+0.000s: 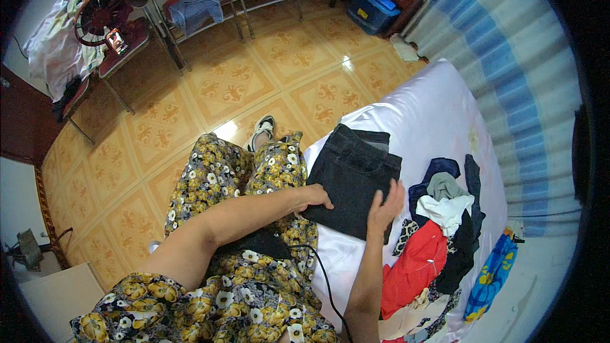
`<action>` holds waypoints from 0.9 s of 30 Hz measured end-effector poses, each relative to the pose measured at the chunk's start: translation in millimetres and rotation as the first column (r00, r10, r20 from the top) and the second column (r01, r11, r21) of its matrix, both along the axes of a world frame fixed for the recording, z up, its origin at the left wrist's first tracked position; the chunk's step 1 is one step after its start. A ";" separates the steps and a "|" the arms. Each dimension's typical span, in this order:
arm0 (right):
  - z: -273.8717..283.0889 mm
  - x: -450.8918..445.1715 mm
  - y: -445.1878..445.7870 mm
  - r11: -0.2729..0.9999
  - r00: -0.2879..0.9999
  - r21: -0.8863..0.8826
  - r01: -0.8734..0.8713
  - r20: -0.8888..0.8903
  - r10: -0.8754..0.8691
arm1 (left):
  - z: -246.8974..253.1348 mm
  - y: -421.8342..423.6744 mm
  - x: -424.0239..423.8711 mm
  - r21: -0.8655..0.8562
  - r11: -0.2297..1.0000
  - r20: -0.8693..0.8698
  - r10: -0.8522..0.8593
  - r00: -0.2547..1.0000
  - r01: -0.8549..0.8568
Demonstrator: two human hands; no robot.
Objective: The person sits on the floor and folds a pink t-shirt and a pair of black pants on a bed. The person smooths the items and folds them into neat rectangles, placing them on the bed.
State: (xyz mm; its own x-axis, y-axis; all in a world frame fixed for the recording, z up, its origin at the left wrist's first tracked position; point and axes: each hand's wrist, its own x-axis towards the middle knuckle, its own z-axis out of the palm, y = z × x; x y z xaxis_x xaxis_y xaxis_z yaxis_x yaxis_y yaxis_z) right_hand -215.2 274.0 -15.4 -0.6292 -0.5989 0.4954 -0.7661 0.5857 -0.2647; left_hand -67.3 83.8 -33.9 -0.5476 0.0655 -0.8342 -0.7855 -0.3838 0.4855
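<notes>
Black denim pants (pixel 350 186), folded into a compact stack, lie on the white satin-like bed sheet (pixel 414 109) before me. At their left edge is my left hand (pixel 314 197), with its fingertips on the dark cloth; whether it pinches the edge is hard to see. My right hand (pixel 385 207) is held at the right edge of the stack, fingers apart and nothing gripped. A grey folded layer (pixel 376 140) shows at the far end of the pants.
Right of the pants lies a heap of loose clothes, with a red garment (pixel 417 264), a white cloth (pixel 445 212) and dark pieces. A black cable (pixel 329 283) runs past my lap. Beyond the bed are a curtain (pixel 505 71), a blue bin (pixel 372 9), chairs and a fan (pixel 102 14).
</notes>
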 end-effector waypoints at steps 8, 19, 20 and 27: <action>-34.0 27.9 -48.0 0.853 0.974 0.470 -0.227 0.114 0.196 | 81.3 7.8 8.6 -0.896 0.383 -0.029 -0.555 0.831 0.224; -35.2 20.9 -51.9 0.855 0.972 0.462 -0.234 0.142 0.190 | 24.3 16.0 -10.0 -0.986 0.030 0.106 -0.656 0.747 0.166; -35.0 17.3 -56.6 0.872 0.977 0.444 -0.207 0.142 0.160 | 21.2 16.7 -9.9 -0.978 0.039 0.131 -0.654 0.745 0.206; -42.1 -27.5 -90.6 0.885 0.995 0.456 -0.092 0.016 0.095 | 21.9 14.6 -21.3 -0.928 0.108 0.199 -0.666 0.719 0.357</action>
State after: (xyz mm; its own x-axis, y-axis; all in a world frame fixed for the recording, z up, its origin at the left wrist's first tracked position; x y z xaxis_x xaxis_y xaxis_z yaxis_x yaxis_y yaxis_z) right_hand -242.7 183.4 -57.5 -0.5565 -0.8157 0.1580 -0.8242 0.5660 0.0193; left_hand -88.5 98.4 -11.9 -0.8676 -0.2440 -0.4332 -0.4124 0.8399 0.3528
